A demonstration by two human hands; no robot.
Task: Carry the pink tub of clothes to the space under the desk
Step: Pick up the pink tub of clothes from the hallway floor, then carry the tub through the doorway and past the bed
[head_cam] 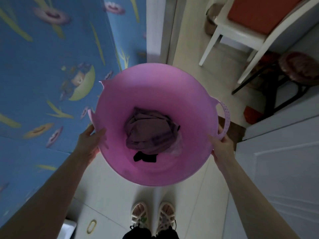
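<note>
The pink tub [155, 94] is held in the air above the pale tiled floor [120, 187], between a blue patterned sheet [43, 75] and a white door [279, 161]. Each hand grips the rim — left hand [89, 142], right hand [222, 145]. Inside lie purple clothes [151, 131] and a black piece [145, 156].

arms [51, 195]: bare, no sleeves | feet: cream strappy sandals [152, 216] | legs: black garment [150, 234]
</note>
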